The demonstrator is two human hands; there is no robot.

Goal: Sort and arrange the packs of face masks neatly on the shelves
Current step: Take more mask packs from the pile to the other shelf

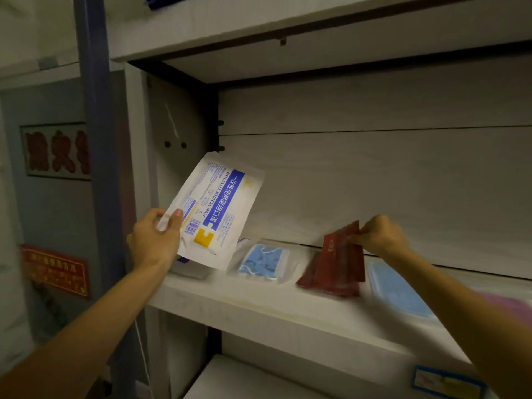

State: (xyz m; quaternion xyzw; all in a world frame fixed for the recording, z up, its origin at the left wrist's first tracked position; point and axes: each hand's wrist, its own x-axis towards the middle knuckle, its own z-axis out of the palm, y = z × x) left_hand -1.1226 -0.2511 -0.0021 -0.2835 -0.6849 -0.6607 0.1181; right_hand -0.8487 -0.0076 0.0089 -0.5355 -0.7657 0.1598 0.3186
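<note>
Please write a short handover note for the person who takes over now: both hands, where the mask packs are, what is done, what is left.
Left hand grips the white medical mask pack, raised at the shelf's left end.
Right hand pinches the top of the red packs, standing upright on the shelf.
Lying on the shelf: clear pack of blue patterned masks, blue mask pack to the right, something pink at the far right edge.
Left: set down both held packs and align the rows.

Glossy plastic mask pack (218, 211) (matt wood-grain shelf (259, 306))
</note>
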